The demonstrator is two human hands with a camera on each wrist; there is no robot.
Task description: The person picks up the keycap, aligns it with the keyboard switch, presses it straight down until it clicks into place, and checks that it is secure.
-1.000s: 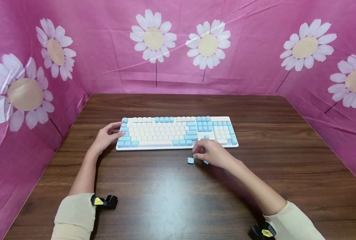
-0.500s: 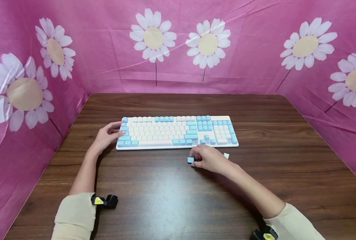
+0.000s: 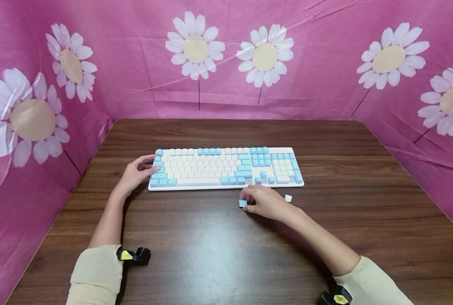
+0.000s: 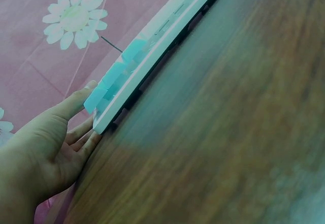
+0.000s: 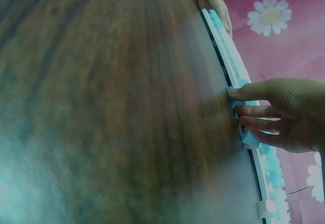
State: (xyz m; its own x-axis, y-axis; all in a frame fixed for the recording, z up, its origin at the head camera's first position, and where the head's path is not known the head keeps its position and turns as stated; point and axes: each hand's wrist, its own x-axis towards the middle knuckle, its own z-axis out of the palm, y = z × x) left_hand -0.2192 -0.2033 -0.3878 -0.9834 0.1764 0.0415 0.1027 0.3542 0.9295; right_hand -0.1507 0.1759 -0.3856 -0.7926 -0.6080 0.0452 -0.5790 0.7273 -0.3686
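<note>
A white and light-blue keyboard [image 3: 197,169] lies on the table. My left hand [image 3: 132,174] holds its left end, thumb on the blue edge keys and other fingers against the end; the left wrist view shows this hand [image 4: 45,153] close up. In front of the keyboard, my right hand [image 3: 266,202] pinches a loose blue keycap [image 3: 243,203] that sits at the table. From the right wrist, the thumb [image 5: 251,92] meets that keycap, the fingers curled beside it. Another blue keycap [image 5: 250,139] lies by the lower fingers, hidden from the head view.
A loose white keycap [image 3: 288,198] lies right of my right wrist. Bare switch spots show at the keyboard's lower right, around the arrow keys [image 3: 263,174]. The brown wooden table [image 3: 195,245] is bordered by pink flowered cloth [image 3: 226,99].
My right hand has moved left and toward me from the keyboard edge to the blue keycap. The white keycap has come into view behind it. My left hand stays put.
</note>
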